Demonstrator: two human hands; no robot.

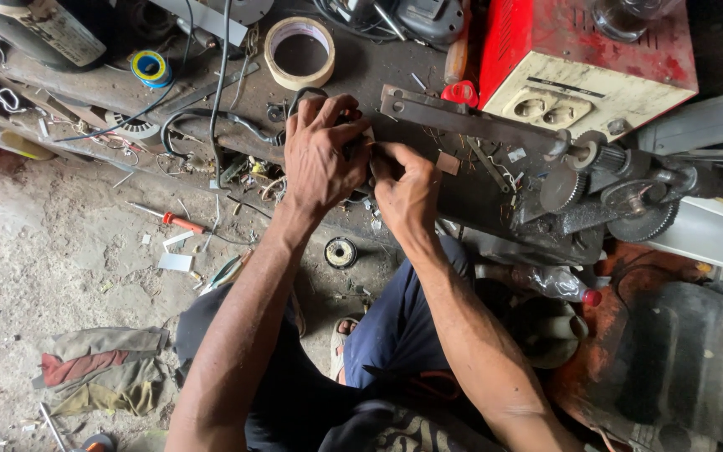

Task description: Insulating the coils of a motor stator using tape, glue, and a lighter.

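Observation:
My left hand [321, 155] wraps over a small dark part at the left end of a black metal winding machine [495, 180], fingers curled around it. Right beside it, my right hand [407, 191] pinches at the same part with thumb and fingers closed. The part itself is mostly hidden under both hands, so its shape is unclear. Gears [642, 213] and a shaft sit at the machine's right end. A grey metal bar [462, 117] runs along the machine's top edge.
A red and cream box with sockets [583, 63] stands behind the machine. A roll of tape [299, 53], a small blue roll [152, 69], cables and a red-handled screwdriver [179, 222] lie around. A wire spool [340, 252], rags [102, 368] and a plastic bottle [558, 285] are on the dirt floor.

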